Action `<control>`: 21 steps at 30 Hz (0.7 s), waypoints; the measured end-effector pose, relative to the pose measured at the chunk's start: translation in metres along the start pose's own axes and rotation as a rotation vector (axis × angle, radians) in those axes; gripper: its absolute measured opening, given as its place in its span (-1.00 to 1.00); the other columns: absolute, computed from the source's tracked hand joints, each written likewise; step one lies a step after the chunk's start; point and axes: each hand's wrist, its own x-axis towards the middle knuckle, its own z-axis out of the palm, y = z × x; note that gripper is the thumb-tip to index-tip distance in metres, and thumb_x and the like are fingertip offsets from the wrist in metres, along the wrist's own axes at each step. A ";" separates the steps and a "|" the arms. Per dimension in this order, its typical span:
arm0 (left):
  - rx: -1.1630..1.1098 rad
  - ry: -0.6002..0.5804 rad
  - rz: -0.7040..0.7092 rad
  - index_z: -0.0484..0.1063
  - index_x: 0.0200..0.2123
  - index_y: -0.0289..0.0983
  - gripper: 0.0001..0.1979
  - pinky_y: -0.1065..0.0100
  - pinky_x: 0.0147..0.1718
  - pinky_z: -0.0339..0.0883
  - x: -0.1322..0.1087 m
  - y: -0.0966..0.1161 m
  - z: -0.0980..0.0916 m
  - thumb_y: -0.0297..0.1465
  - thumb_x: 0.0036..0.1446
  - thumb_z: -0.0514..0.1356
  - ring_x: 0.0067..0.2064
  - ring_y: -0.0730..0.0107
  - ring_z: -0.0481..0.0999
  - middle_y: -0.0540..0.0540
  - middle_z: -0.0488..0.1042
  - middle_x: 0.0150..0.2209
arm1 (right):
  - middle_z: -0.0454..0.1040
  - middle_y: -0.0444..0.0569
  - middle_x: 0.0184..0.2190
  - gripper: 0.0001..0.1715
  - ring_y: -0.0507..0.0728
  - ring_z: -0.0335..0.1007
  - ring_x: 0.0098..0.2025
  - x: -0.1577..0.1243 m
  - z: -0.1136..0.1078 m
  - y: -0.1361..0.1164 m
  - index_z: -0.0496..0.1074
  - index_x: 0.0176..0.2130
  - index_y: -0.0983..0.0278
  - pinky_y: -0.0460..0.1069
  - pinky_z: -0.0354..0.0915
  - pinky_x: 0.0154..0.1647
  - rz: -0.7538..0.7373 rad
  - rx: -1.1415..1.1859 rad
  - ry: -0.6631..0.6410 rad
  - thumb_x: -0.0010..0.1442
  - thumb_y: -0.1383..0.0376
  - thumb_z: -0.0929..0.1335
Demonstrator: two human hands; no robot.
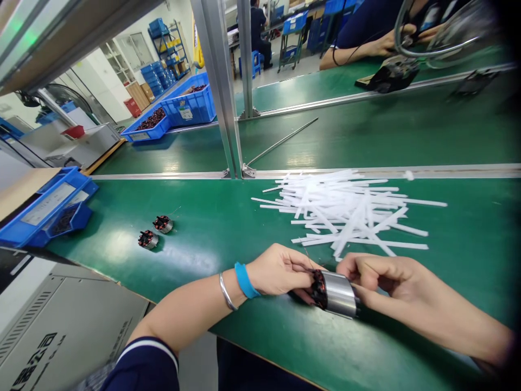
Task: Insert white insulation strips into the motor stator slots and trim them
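A motor stator (340,293), a silver cylinder with black and copper-coloured windings at its left end, is held on its side above the green table. My left hand (285,271) grips the wound end, with fingers closed around it. At the opposite end, my right hand (385,279) pinches the stator; its fingertips are partly hidden behind the metal. Thin wire shows near my left fingers. Just beyond both hands lies a loose pile of white strips (345,203). Two more stators (148,239) stand on the table to the left.
Blue bins (52,203) sit at the table's left edge. A metal post (222,92) rises from the aluminium rail (163,176) across the table. Behind it are a thin rod (285,140) and blue bins of parts (189,103). Across the bench, a co-worker's hand (388,43) is near a wire-guarded fan.
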 end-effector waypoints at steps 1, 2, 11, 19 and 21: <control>0.012 -0.011 0.006 0.57 -0.35 -0.41 -0.72 0.48 -0.56 0.39 0.000 0.000 0.000 -0.51 -0.26 0.37 -0.57 0.54 0.47 -0.02 0.50 -0.53 | 0.44 -0.02 -0.51 -0.46 0.08 0.34 -0.47 0.000 0.000 0.001 0.13 -0.70 0.25 -0.03 0.24 -0.47 -0.005 0.027 -0.011 0.00 0.04 0.41; 0.020 -0.021 0.014 0.57 -0.35 -0.41 -0.71 0.49 -0.56 0.39 -0.001 0.001 0.000 -0.48 -0.27 0.38 -0.57 0.54 0.47 -0.02 0.50 -0.53 | 0.44 -0.03 -0.53 -0.44 0.07 0.32 -0.49 0.000 -0.002 0.002 0.10 -0.70 0.25 -0.04 0.23 -0.49 -0.008 0.066 -0.024 0.02 0.03 0.41; 0.019 0.041 0.157 -0.40 0.36 -0.08 0.18 0.40 -0.50 0.47 -0.014 0.035 -0.007 -0.33 -0.11 0.39 -0.40 0.25 0.62 -0.10 0.59 -0.32 | 0.50 0.11 -0.21 -0.76 0.22 0.42 -0.17 0.024 -0.018 0.029 0.43 -0.21 0.27 0.12 0.32 -0.19 -0.436 -0.747 0.474 0.25 0.23 0.23; 0.036 0.222 0.212 0.46 -0.02 -0.36 -0.47 0.37 -0.52 0.45 -0.014 0.045 -0.013 -0.36 -0.14 0.33 -0.46 0.22 0.60 -0.16 0.58 -0.38 | 0.43 0.09 -0.35 -0.80 0.21 0.29 -0.31 0.013 -0.014 0.033 0.40 -0.48 0.28 0.08 0.15 -0.37 -0.433 -1.014 0.369 0.06 0.43 0.23; 0.009 0.225 0.178 0.52 -0.21 -0.41 -0.61 0.38 -0.56 0.41 -0.014 0.044 -0.013 -0.33 -0.15 0.33 -0.47 0.19 0.59 -0.22 0.59 -0.39 | 0.42 0.08 -0.40 -0.76 0.20 0.29 -0.34 0.013 -0.013 0.037 0.41 -0.52 0.29 0.08 0.15 -0.38 -0.411 -1.028 0.348 0.06 0.45 0.22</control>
